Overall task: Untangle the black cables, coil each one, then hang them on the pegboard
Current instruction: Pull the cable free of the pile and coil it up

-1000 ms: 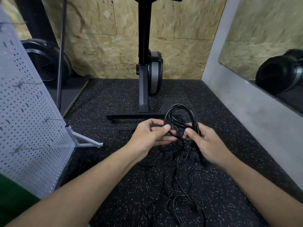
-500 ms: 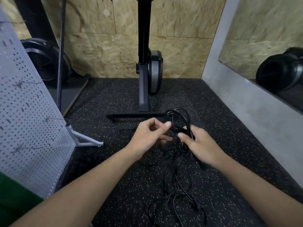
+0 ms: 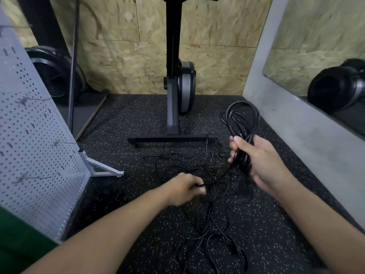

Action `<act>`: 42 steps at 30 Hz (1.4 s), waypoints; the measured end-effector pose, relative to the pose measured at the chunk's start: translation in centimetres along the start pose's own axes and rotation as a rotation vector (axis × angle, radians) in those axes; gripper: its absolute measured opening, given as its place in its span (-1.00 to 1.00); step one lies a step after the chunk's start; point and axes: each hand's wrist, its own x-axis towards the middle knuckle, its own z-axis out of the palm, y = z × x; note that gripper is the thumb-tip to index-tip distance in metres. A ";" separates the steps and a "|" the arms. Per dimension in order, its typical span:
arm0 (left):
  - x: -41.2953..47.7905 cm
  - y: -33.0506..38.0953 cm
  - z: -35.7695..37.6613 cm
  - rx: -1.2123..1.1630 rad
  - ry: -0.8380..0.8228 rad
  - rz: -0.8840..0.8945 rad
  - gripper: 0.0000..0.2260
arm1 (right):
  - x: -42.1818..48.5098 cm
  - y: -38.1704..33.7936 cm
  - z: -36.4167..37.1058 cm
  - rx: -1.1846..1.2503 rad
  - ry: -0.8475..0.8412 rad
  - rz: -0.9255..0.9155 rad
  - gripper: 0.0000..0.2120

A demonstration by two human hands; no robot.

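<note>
- Cables first: your right hand is closed around a coil of thick, smooth black cable, its loops standing up in a long oval above your fist at about 2 o'clock from the middle of the view.
- A taut length runs from under that fist down toward 8 o'clock to your left hand, whose fingers are curled shut on thin black strands.
- Around and below your left hand lies the tangle, thin glossy wires spread in loose loops over the floor, trailing on toward 6 o'clock.
- That floor is black rubber matting, rough-grained and flecked with pale specks.
- Your pegboard stands at 9 o'clock: a flat grey metal sheet full of small holes, leaning on an angled metal foot, with a few thin wire hooks sticking out. No cable hangs on it.
- At 12 o'clock a black machine rises on a straight post from a flat crossbar; behind it is coarse chipboard wall, and at 3 o'clock a smooth grey ledge.
- Against half a second ago: your hands were then close together at the coil; now they are well apart, the right one raised and moved out to the right with the coil, the left one dropped low to the tangle.
</note>
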 end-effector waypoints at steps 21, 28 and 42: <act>-2.9 6.6 -6.4 -0.066 0.797 0.273 -0.75 | -1.1 0.8 0.7 -0.447 -0.438 0.234 -0.25; -2.5 6.1 -5.8 0.082 0.806 0.251 -0.71 | -1.1 1.0 1.0 -0.544 -0.500 0.193 -0.53; -1.8 1.3 -5.0 -0.318 0.282 -0.017 -0.81 | 0.9 2.3 -1.4 -0.159 -0.351 0.157 -0.77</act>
